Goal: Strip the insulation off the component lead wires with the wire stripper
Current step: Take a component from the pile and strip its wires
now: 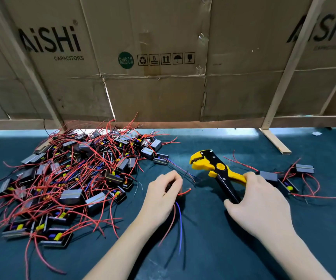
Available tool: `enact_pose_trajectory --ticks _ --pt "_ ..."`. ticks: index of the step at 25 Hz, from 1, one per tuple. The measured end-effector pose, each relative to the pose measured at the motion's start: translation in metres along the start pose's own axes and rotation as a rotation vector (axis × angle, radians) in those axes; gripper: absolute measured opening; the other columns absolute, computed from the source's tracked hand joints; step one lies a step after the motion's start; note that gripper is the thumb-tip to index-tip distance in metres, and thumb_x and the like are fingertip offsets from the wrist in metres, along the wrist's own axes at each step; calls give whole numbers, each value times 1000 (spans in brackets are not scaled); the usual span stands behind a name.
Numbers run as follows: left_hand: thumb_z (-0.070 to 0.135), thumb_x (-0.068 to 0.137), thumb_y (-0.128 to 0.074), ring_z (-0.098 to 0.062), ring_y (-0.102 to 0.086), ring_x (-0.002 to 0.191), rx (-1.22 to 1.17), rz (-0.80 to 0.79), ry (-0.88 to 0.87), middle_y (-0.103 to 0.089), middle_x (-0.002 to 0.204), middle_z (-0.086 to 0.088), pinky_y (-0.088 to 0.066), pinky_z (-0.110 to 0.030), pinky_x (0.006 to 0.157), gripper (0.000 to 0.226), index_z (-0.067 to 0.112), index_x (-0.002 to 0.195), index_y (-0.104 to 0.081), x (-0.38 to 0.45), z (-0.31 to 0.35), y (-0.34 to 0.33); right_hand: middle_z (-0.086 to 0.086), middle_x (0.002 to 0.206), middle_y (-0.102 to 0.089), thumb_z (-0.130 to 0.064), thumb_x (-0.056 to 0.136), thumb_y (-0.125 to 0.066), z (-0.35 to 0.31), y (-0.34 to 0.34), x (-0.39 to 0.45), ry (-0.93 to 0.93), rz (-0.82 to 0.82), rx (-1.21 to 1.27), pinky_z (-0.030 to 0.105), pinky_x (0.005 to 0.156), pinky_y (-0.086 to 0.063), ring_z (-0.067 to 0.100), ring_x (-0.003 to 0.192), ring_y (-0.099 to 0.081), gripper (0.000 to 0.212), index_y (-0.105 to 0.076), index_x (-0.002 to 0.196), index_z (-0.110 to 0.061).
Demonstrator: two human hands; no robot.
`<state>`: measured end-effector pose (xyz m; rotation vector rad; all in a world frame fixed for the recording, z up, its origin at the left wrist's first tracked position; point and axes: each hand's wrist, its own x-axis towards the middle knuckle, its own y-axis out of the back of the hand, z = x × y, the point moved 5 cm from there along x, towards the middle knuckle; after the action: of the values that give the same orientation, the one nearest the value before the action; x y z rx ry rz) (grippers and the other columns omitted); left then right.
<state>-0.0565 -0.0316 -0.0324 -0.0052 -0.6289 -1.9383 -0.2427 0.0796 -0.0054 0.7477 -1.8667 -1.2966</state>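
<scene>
A: Left hand (pixel 163 196)?
B: Fingers curled, pinching a red lead wire (pixel 185 192); tip pokes out right of the fingertips.
A: Right hand (pixel 258 201)?
B: Wrapped around wire stripper (pixel 215 168) handles; jaws point away, beyond the fingers.

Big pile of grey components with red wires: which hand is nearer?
Left. The left hand, holding red and blue lead wires, sits just right of the pile. The right hand is farther right, gripping the yellow-and-black wire stripper.
</scene>
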Motion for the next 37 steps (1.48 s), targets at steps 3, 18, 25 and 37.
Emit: enact_pose_trajectory --ticks 3,18,25,37 --pt "29 89 -49 -13 -45 67 -44 -3 -6 -50 62 3 -39 -37 68 29 17 63 -47 1 -2 2 -8 91 -49 -56 71 -61 -3 0 0 38 36 -80 29 65 -32 19 79 -45 50 -44 106 -24" --pt "24 85 -46 -16 -43 66 -85 -84 25 -57 58 3 -34 -34 71 25 17 61 -46 4 -8 3 -7 77 -58 -59 62 -77 -4 -2 -5 196 206 -46 30 57 -27 27 69 -59 51 -58 92 -22" --pt "25 85 -45 -14 -44 67 -46 -100 22 -58 58 5 -36 -35 70 26 22 59 -46 4 -8 8 -9 72 -59 -61 68 -70 -5 4 -4 161 145 -104 29 54 -28 24 75 -64 42 -57 86 -26" --pt "19 92 -56 -4 -57 98 8 -261 -78 -66 104 13 -42 -26 84 14 23 92 -70 0 12 24 6 73 -59 -43 53 -88 3 4 1 174 352 -17 38 61 -42 35 73 -62 58 -62 90 -6"
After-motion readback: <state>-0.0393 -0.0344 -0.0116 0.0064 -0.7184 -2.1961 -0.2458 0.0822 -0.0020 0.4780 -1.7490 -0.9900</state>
